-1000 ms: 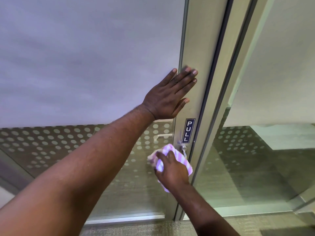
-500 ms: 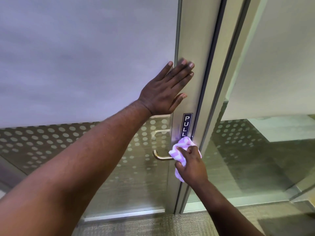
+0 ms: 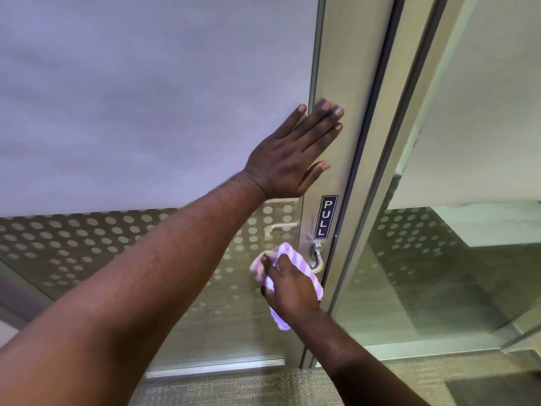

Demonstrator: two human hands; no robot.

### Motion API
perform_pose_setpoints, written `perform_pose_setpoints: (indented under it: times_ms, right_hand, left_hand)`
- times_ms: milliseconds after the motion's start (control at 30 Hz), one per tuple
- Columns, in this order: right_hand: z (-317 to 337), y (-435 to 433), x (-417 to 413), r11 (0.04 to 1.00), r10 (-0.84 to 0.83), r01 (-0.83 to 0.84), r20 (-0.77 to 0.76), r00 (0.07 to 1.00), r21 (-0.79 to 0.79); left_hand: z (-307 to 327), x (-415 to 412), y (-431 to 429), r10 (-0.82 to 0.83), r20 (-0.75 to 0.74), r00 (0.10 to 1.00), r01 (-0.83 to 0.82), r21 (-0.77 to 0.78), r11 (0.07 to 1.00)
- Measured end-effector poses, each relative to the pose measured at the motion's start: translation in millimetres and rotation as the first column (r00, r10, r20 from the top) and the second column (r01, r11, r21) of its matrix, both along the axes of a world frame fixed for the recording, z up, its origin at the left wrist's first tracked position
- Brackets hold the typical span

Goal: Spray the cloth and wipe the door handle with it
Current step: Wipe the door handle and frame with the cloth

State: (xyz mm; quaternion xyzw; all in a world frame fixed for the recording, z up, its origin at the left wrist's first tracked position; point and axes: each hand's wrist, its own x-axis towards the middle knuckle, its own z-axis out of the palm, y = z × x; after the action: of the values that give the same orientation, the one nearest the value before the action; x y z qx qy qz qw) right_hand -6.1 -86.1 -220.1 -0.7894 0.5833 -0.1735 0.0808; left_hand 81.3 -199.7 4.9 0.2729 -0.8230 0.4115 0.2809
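A silver lever door handle [image 3: 317,260] sticks out of the metal door frame [image 3: 345,83], just under a dark "PULL" label [image 3: 325,217]. My right hand [image 3: 289,291] grips a pink-and-white striped cloth [image 3: 294,257] wrapped over the handle's lever; only the handle's curved base by the frame shows. My left hand [image 3: 295,155] lies flat, fingers spread, against the door's edge above the label. No spray bottle is in view.
The glass door carries a white frosted panel [image 3: 146,98] above a dotted band [image 3: 87,238]. A second glass pane [image 3: 468,244] stands to the right of the frame. Beige carpet [image 3: 248,388] runs along the bottom.
My right hand has slid the cloth left along the lever, away from the frame, uncovering the handle's base. The left hand stays pressed on the door.
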Motion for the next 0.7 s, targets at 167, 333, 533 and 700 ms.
perform_pose_setpoints:
  times_ms: [167,333,533,700]
  right_hand:
    - [0.2,8.1,-10.3,0.992,0.124,-0.123,0.038,0.992,-0.022]
    - [19.1,22.7,-21.8,0.975,0.162,-0.200,0.306,0.938,0.095]
    - [55.9,45.5,-45.3,0.874,-0.267,-0.359,0.941,0.211,0.328]
    - [83.3,47.2,-69.6,0.878,-0.354,-0.387,0.927,-0.125,0.283]
  left_hand:
    - [1.6,0.7,2.8,0.011,0.014,1.000,-0.011,-0.002,1.000]
    - [3.8,-0.1,6.3,-0.004,0.022,1.000,0.004,0.010,1.000]
    - [8.9,-1.4,18.1,-0.063,-0.042,0.997,0.068,0.108,0.992]
    - [0.0,-16.8,55.6,-0.260,-0.150,0.954,0.297,0.347,0.889]
